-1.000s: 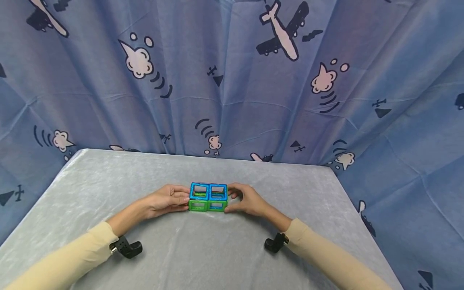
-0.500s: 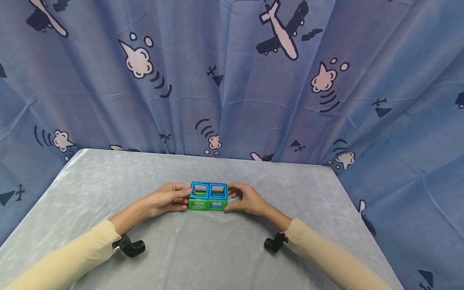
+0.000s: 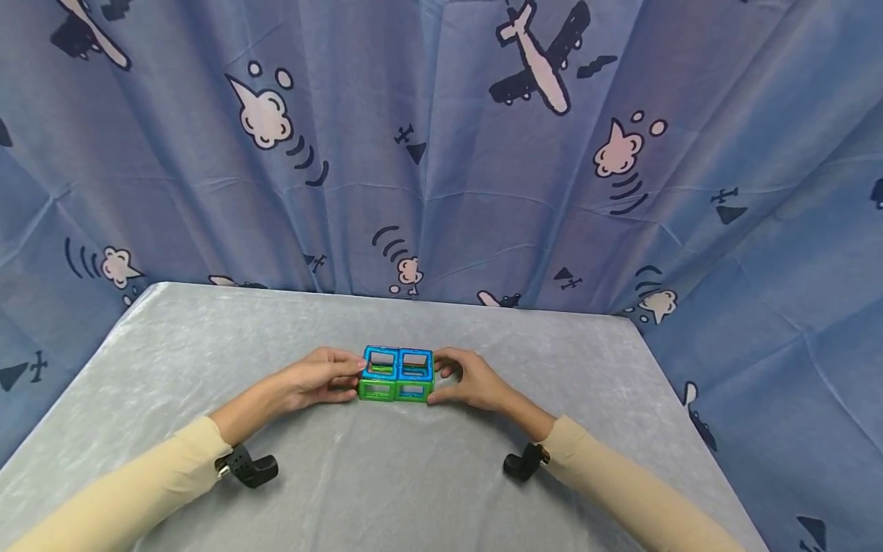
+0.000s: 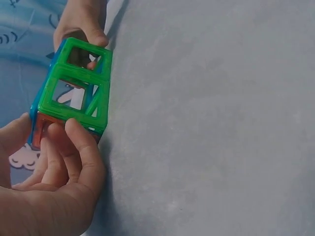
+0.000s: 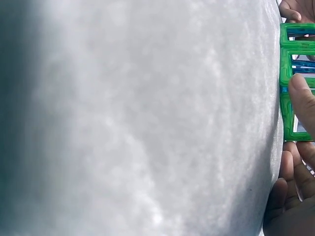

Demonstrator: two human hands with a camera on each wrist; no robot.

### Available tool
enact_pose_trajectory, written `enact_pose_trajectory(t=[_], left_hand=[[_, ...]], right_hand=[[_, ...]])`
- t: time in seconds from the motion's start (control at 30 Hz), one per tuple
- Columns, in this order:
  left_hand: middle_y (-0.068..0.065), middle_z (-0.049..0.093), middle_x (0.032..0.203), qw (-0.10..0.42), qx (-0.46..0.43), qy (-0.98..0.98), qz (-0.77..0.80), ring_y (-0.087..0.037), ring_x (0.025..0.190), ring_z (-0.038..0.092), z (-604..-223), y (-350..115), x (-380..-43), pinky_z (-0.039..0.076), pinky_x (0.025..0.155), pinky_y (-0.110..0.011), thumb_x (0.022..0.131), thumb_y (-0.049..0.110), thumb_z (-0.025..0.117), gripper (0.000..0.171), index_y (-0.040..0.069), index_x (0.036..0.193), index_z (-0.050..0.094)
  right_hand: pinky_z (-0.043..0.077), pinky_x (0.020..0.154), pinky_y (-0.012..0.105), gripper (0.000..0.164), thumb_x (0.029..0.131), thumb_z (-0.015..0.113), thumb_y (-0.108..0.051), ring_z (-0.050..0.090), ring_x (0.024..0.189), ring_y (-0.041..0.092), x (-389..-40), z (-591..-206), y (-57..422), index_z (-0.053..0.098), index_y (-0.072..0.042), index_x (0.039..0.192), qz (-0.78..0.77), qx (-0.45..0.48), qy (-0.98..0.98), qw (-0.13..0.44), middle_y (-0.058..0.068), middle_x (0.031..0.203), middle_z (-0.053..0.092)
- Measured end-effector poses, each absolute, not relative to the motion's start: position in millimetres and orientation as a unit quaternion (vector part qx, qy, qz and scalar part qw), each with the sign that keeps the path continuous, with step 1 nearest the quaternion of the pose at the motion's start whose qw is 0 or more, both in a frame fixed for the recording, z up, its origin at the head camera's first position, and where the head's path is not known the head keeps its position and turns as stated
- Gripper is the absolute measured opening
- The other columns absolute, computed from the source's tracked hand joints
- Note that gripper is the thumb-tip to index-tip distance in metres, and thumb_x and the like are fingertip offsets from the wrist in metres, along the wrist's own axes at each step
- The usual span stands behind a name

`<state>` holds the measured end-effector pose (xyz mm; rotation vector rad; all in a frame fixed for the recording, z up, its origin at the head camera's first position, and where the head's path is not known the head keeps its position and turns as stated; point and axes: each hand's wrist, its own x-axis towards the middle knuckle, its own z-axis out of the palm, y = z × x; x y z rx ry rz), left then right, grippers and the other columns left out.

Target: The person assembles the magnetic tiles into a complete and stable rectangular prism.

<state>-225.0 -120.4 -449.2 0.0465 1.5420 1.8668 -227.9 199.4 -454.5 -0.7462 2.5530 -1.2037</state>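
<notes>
A box of two joined cubes of magnetic tiles [image 3: 397, 363] sits mid-table, with blue frames on top and green frames on the side toward me. My left hand [image 3: 312, 380] holds its left end. In the left wrist view, the left thumb [image 4: 18, 132] is at the blue top edge, and curled fingers lie by an orange-red end tile [image 4: 43, 123]. My right hand [image 3: 476, 382] grips the right end. Its thumb [image 5: 301, 96] lies on a green frame [image 5: 286, 66] in the right wrist view, where part of the box is cut off.
A grey-white cloth covers the table [image 3: 414, 483]. Behind it and at the sides hangs a blue curtain [image 3: 441, 153] printed with airplanes and clouds. Black wrist cameras [image 3: 255, 469] are strapped at both cuffs.
My left hand has shifted slightly right, and its thumb has moved up from the box's side to the top left edge. The right hand and box stay nearly where they were.
</notes>
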Motion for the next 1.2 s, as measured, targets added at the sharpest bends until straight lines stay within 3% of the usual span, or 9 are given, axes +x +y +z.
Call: enact_pose_trajectory(t=[0.27,0.43,0.97,1.2], left_hand=[[-0.004,0.069,0.089,0.35,0.023,0.6,0.719,-0.008,0.079,0.063,-447,-118,-224,0.058,0.08,-0.031,0.105,0.011,0.059,0.034,-0.011,0.13,0.059],[-0.004,0.069,0.089,0.354,0.022,0.594,0.722,-0.008,0.08,0.062,-448,-118,-225,0.057,0.082,-0.031,0.105,0.011,0.059,0.032,-0.011,0.129,0.061],[-0.004,0.066,0.086,0.363,0.002,0.564,0.742,-0.009,0.079,0.061,-448,-117,-225,0.057,0.079,-0.03,0.105,0.012,0.06,0.019,-0.002,0.113,0.07],[-0.003,0.067,0.089,0.372,0.009,0.546,0.751,-0.01,0.081,0.06,-449,-120,-226,0.056,0.081,-0.032,0.108,0.016,0.055,0.024,-0.001,0.118,0.068]], right_hand=[[0.051,0.085,0.041,0.063,0.076,0.093,-0.017,0.06,0.096,0.023,-227,-453,198,0.065,-0.002,0.131,-0.414,-0.252,0.868,0.114,0.003,0.111,0.069],[0.051,0.084,0.038,0.063,0.076,0.093,-0.017,0.06,0.095,0.022,-227,-454,199,0.065,-0.003,0.131,-0.413,-0.247,0.869,0.114,0.002,0.11,0.068],[0.051,0.082,0.037,0.063,0.077,0.092,-0.015,0.06,0.096,0.022,-229,-455,201,0.064,-0.003,0.132,-0.422,-0.253,0.861,0.127,0.002,0.111,0.068],[0.051,0.083,0.039,0.071,0.082,0.089,-0.018,0.061,0.104,0.024,-232,-444,202,0.055,-0.004,0.142,-0.422,-0.269,0.851,0.158,0.007,0.121,0.063]])
